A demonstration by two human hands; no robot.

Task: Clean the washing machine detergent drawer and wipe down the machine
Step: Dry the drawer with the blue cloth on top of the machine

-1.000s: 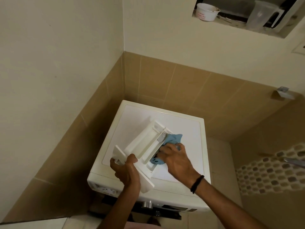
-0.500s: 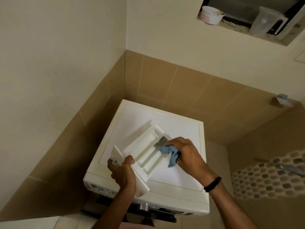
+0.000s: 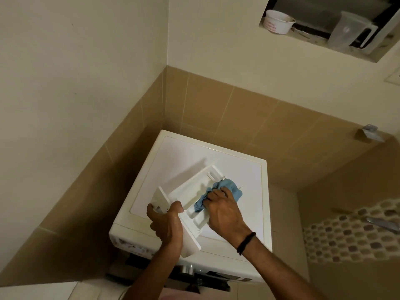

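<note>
Our left hand (image 3: 165,224) grips the drawer (image 3: 190,189) at the front edge of the washing machine (image 3: 173,156) so it cannot slide; our right hand (image 3: 225,211) clutches the cloth (image 3: 230,188) inside it.

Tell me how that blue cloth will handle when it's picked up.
Probably floppy: the cloth bunches and folds under the right hand, which presses it into the drawer. Likely light, since curled fingers alone hold it. With that crumpled shape it is unlikely to roll or slip. Whether it is wet cannot be told.
</note>
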